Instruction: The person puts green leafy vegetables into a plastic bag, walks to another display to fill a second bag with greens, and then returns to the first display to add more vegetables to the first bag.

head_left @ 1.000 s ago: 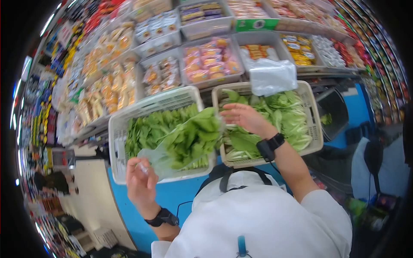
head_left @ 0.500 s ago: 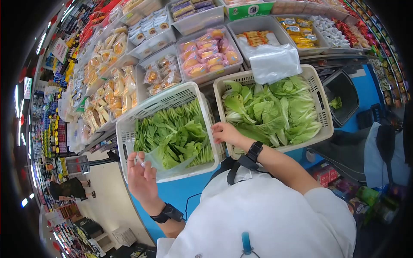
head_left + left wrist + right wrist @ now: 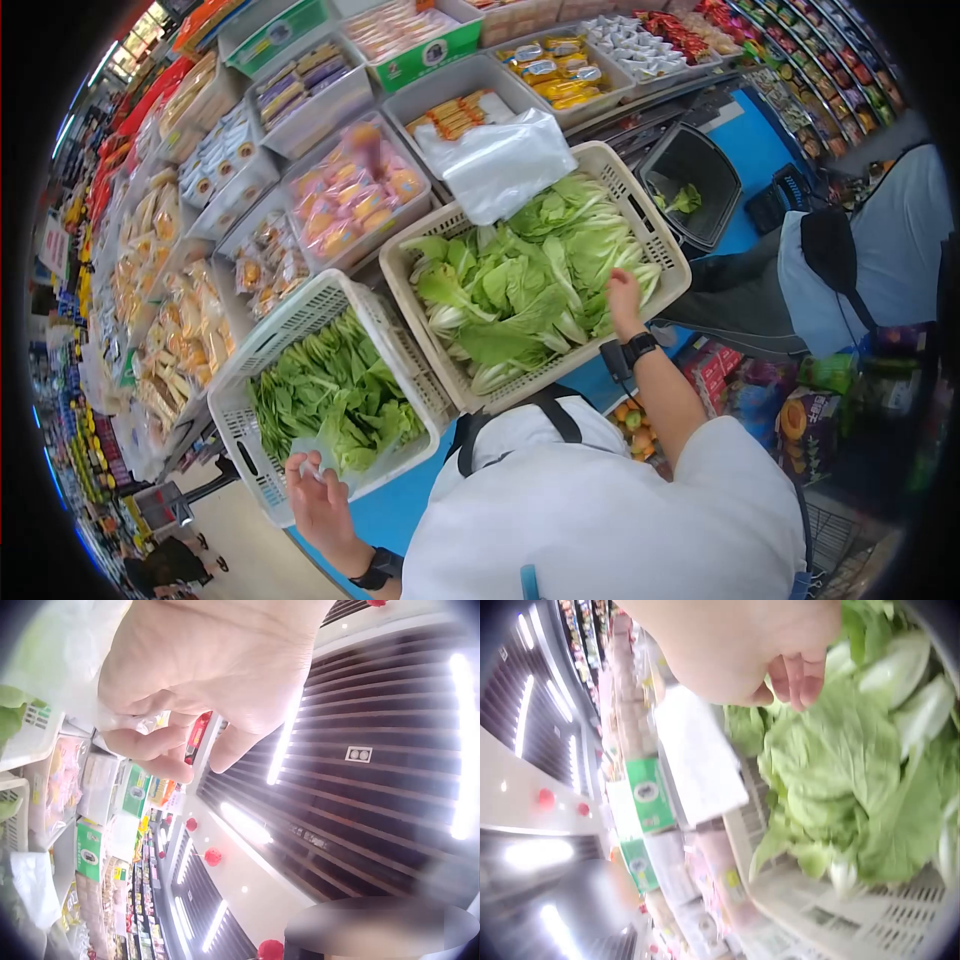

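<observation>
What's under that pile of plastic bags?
The plastic bags lie across a grey tub and the greens crate. Orange-wrapped snacks show at their edge; anything fully beneath is hidden.

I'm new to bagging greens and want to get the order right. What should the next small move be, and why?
Probably curl the right hand round a pale-stemmed green beneath it: that hand looks empty and is at those greens, while the left hand grips the bag.
</observation>
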`<state>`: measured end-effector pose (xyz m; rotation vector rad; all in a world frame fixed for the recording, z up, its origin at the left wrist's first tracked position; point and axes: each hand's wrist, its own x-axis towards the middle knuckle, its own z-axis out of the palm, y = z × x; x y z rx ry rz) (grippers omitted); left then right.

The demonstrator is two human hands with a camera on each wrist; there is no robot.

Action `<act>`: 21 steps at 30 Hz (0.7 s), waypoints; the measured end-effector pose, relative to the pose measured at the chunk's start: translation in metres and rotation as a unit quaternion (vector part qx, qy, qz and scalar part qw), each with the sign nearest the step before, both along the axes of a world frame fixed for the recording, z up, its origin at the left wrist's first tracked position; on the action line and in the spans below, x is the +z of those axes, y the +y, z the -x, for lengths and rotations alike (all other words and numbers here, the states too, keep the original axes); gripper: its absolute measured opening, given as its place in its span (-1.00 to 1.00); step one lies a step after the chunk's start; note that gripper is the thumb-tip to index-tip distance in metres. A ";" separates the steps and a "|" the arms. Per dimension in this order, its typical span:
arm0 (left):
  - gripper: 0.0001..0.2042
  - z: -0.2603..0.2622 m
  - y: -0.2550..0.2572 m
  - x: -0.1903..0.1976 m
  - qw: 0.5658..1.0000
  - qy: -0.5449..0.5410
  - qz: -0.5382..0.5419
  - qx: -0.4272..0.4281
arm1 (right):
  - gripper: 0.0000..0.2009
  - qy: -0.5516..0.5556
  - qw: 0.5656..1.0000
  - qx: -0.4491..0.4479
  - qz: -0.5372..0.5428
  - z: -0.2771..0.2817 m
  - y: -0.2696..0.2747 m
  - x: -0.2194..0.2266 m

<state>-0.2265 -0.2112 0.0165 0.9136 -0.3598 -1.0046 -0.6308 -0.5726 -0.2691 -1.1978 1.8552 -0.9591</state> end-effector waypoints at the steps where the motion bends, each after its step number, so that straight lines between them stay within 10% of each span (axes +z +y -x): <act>1: -0.58 0.002 -0.005 -0.001 1.000 0.001 -0.001 -0.004 | -0.81 0.088 0.994 -0.035 0.054 0.024 -0.008 -0.007; 10: -0.57 0.026 -0.044 -0.003 0.995 0.015 -0.101 0.011 | -0.49 0.091 0.971 -0.120 -0.186 0.065 -0.105 -0.037; 16: -0.58 0.038 -0.049 0.002 0.989 0.016 -0.134 0.063 | -0.57 0.123 0.922 0.049 -0.363 0.081 -0.183 -0.124; 21: -0.57 0.047 -0.046 0.006 0.986 -0.001 -0.142 0.083 | -0.57 0.309 0.863 0.221 -0.334 0.070 -0.175 -0.080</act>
